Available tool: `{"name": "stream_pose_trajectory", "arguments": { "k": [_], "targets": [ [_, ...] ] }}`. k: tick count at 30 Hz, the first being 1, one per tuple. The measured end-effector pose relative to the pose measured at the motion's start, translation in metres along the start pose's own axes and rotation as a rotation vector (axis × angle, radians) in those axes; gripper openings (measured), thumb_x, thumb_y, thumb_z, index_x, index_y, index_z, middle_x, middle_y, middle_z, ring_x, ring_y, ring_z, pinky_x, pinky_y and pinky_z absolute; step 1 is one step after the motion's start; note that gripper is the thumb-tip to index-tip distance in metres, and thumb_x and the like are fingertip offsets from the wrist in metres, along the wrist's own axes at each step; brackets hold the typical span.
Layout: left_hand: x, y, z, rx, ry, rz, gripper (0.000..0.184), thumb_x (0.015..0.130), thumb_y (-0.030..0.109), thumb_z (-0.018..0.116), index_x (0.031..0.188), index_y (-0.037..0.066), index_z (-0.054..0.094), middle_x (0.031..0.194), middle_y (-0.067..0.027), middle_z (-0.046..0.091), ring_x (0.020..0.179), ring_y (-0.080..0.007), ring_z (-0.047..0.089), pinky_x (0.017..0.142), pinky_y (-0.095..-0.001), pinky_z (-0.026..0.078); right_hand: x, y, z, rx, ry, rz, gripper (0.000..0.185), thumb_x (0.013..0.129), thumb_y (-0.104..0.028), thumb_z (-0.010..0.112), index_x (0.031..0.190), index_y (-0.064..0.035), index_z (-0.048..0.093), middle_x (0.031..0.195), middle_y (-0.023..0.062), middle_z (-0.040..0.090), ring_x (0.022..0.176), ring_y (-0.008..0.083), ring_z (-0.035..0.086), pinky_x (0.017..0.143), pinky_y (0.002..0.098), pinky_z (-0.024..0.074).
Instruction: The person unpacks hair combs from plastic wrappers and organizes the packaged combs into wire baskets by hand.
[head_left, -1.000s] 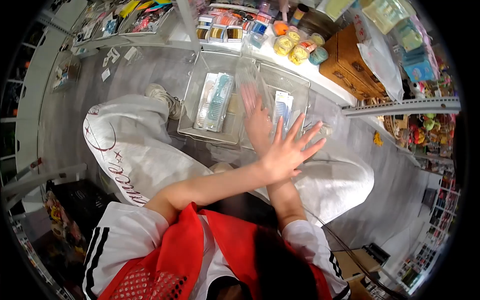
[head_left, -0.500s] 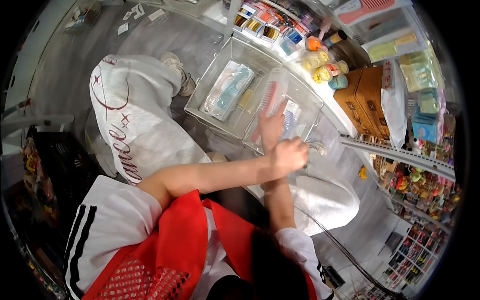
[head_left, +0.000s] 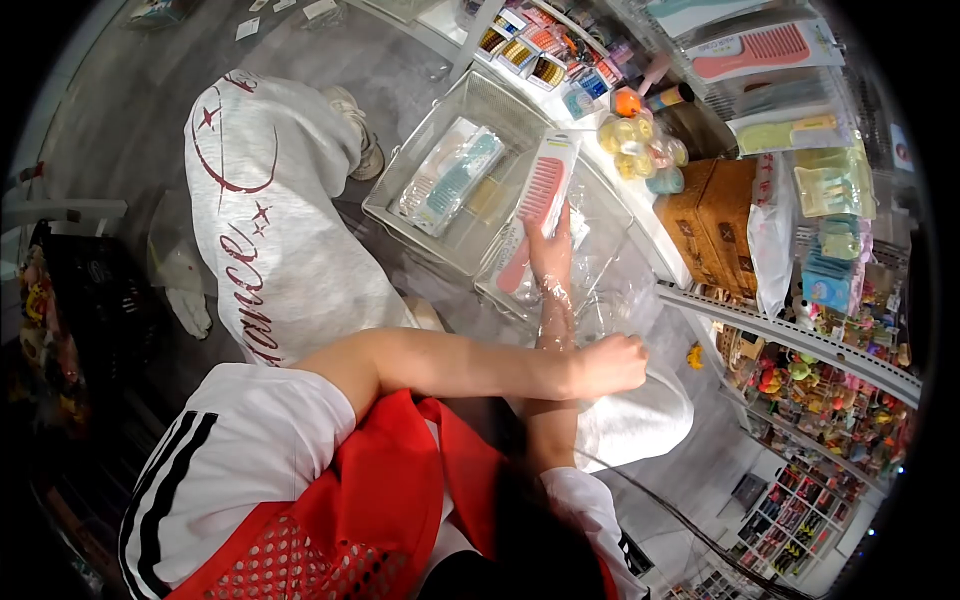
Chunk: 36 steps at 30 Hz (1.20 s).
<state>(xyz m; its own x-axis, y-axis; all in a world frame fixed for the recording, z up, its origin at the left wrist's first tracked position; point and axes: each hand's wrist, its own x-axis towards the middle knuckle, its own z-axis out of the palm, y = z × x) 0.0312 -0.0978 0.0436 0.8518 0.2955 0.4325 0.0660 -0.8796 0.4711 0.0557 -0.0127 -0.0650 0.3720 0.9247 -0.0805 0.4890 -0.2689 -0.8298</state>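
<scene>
My right hand (head_left: 549, 250) grips the edge of a pink comb (head_left: 541, 190) in a clear pack with a white header. The pack stands tilted over the right part of a wire mesh basket (head_left: 408, 227). Crumpled clear plastic (head_left: 604, 290) lies against my right wrist and forearm. My left arm crosses over my right forearm, and my left hand (head_left: 612, 366) is closed in a fist; whatever it holds is hidden. Packaged combs (head_left: 452, 186), one light teal, lie in the basket's left part.
A white shelf (head_left: 600, 147) holds small coloured goods, yellow round items (head_left: 628, 147) and a brown wooden box (head_left: 708, 222). More packed combs (head_left: 760, 48) hang at upper right. My legs in pale trousers (head_left: 300, 210) flank the basket. A black crate (head_left: 95, 300) stands at left.
The pink comb pack is tilted more toward me and shows its front fully. My left fist has moved right and down, nearer my right knee. Clear plastic now spreads over my right forearm.
</scene>
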Motion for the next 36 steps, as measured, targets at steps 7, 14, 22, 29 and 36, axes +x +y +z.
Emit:
{"name": "stream_pose_trajectory", "arguments": {
  "k": [7, 14, 22, 29, 36],
  "targets": [
    [-0.006, -0.071, -0.039, -0.875, 0.444, -0.159, 0.048, 0.074, 0.023, 0.061, 0.112, 0.000, 0.047, 0.104, -0.0182, 0.055, 0.090, -0.0274, 0.056, 0.074, -0.0330, 0.046, 0.009, 0.021, -0.012, 0.448, 0.033, 0.115, 0.049, 0.087, -0.015, 0.053, 0.128, -0.0003, 0.032, 0.115, 0.0095, 0.048, 0.102, 0.0155, 0.046, 0.088, 0.0288, 0.0375],
    [-0.026, -0.226, -0.047, -1.175, 0.659, -0.960, 0.057, 0.081, 0.035, 0.056, 0.117, -0.005, 0.040, 0.109, -0.0236, 0.051, 0.099, -0.0289, 0.053, 0.086, -0.0355, 0.040, 0.009, -0.030, -0.022, 0.822, -0.036, 0.135, 0.047, 0.085, -0.016, 0.053, 0.126, -0.0004, 0.034, 0.114, 0.0109, 0.048, 0.101, 0.0172, 0.047, 0.090, 0.0300, 0.0361],
    [-0.037, -0.208, -0.013, -1.038, 0.498, -0.886, 0.061, 0.086, 0.040, 0.050, 0.126, -0.002, 0.031, 0.120, -0.0142, 0.046, 0.109, -0.0181, 0.046, 0.090, -0.0305, 0.037, 0.002, -0.048, -0.023, -0.062, 0.132, -0.130, 0.051, 0.088, -0.014, 0.044, 0.133, 0.0001, 0.025, 0.121, 0.0284, 0.039, 0.107, 0.0402, 0.043, 0.093, 0.0387, 0.0348],
    [-0.042, -0.176, -0.021, -1.673, 0.498, -1.146, 0.054, 0.087, 0.049, 0.042, 0.125, 0.010, 0.041, 0.115, -0.0063, 0.052, 0.104, -0.0204, 0.050, 0.089, -0.0359, 0.040, 0.013, -0.046, -0.040, -0.168, -0.055, -0.345, 0.042, 0.089, -0.014, 0.041, 0.128, 0.0005, 0.037, 0.131, 0.0190, 0.037, 0.122, 0.0343, 0.033, 0.102, 0.0347, 0.0234],
    [-0.070, -0.196, -0.014, -2.297, 0.467, -0.726, 0.050, 0.087, 0.050, 0.037, 0.119, 0.013, 0.048, 0.104, -0.0060, 0.057, 0.092, -0.0207, 0.056, 0.080, -0.0376, 0.046, -0.052, -0.129, -0.107, -0.095, -0.310, -0.208, 0.038, 0.082, -0.011, 0.052, 0.116, 0.0047, 0.047, 0.125, 0.0219, 0.043, 0.118, 0.0318, 0.040, 0.097, 0.0350, 0.0304]
  ]
}}
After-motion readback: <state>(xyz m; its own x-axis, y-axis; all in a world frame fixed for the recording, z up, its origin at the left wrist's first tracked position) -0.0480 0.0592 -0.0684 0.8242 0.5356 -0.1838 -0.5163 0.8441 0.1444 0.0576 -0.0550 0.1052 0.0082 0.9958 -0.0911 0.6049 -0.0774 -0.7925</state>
